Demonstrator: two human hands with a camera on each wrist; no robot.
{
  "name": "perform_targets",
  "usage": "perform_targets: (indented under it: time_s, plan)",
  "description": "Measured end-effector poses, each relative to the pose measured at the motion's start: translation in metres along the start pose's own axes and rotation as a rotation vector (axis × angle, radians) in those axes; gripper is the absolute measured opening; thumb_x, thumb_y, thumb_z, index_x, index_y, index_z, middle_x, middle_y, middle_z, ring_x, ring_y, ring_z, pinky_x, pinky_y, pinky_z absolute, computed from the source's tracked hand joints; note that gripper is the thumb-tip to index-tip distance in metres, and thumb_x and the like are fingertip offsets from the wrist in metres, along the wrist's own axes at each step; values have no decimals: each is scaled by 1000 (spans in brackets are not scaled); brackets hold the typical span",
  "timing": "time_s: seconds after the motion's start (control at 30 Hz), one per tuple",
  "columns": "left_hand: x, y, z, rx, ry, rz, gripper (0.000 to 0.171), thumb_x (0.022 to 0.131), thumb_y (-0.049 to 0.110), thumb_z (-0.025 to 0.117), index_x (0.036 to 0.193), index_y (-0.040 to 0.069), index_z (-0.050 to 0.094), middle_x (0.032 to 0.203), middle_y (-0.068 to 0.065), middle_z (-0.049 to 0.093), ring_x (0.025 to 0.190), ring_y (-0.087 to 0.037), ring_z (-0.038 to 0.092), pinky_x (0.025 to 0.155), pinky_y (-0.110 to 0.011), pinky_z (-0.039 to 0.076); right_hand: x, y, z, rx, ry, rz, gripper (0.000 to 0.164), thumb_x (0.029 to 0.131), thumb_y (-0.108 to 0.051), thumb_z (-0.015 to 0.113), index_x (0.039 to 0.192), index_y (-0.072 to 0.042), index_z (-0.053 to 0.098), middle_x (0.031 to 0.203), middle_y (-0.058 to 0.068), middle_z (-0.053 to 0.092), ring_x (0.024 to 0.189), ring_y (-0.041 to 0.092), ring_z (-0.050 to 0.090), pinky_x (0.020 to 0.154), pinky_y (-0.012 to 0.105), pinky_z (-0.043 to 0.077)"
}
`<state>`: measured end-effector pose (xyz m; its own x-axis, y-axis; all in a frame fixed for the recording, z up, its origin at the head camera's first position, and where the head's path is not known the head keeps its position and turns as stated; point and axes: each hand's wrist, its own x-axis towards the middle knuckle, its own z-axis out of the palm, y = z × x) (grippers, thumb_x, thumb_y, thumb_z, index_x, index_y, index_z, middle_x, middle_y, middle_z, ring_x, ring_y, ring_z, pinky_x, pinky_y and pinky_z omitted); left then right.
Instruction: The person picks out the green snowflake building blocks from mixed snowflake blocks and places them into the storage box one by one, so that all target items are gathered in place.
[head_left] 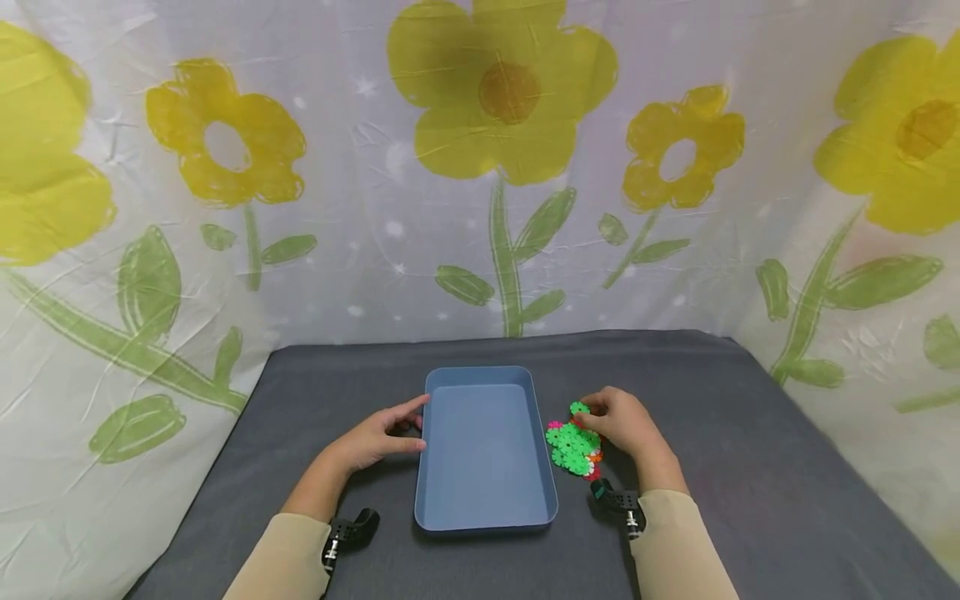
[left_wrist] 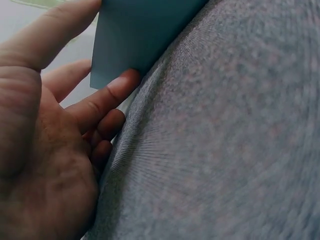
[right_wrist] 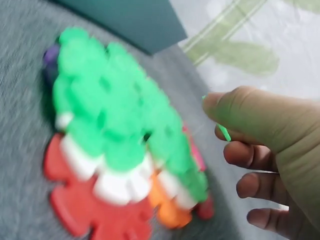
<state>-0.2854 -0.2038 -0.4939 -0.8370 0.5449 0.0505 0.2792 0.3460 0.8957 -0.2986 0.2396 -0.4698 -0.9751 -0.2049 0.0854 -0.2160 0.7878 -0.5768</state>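
Note:
A blue-grey rectangular tray (head_left: 487,454) lies on the cloth in front of me. My left hand (head_left: 363,442) touches its left side, with the thumb and index finger spread apart along the wall; the other fingers are bent in the left wrist view. To the right of the tray is a pile of plastic snowflake discs (right_wrist: 105,100), mostly green on top, with white, red, orange and pink ones beneath. Just above the pile, my right hand (head_left: 621,421) pinches a green snowflake disc (right_wrist: 225,132) between thumb and index finger, mostly hidden by the thumb in the right wrist view.
A dark grey cloth (head_left: 360,375) covers the table. Behind it and at both sides hangs a white curtain (head_left: 345,208) with yellow flowers. Black wrist mounts (head_left: 352,529) stick out near both cuffs.

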Motion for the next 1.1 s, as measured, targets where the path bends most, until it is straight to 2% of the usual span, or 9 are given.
perform_targets:
  time_s: [0.2,0.57,0.87,1.1]
  plan:
    - [1,1,0,25,8,2,83,96,25,76,161,2,28,129,-16,60,118,-30,55,98,-40,44,2,-16,-7,-46,23,-98,30,95,-24,76,118,-4,77,93,1,62,80,18,55,71,40,47]
    - [0,0,2,31,51,6,82,92,22,81,159,3,37,127,-18,61,114,-34,56,95,-48,44,0,-41,-12,-110,41,-151,28,95,-21,75,118,-6,77,97,0,62,80,17,53,72,39,46]
    - [3,-4,5,54,85,20,81,91,25,82,157,3,40,121,-14,63,108,-29,56,91,-41,46,-1,-64,-9,-150,39,-218,29,95,-24,75,119,-8,76,99,-1,61,83,16,54,74,39,47]
    - [4,-4,5,77,101,19,80,90,26,83,156,5,43,118,-11,62,105,-25,55,90,-37,45,-5,-90,0,-170,29,-280,29,93,-24,78,117,-9,77,101,-2,61,90,21,61,76,38,50]
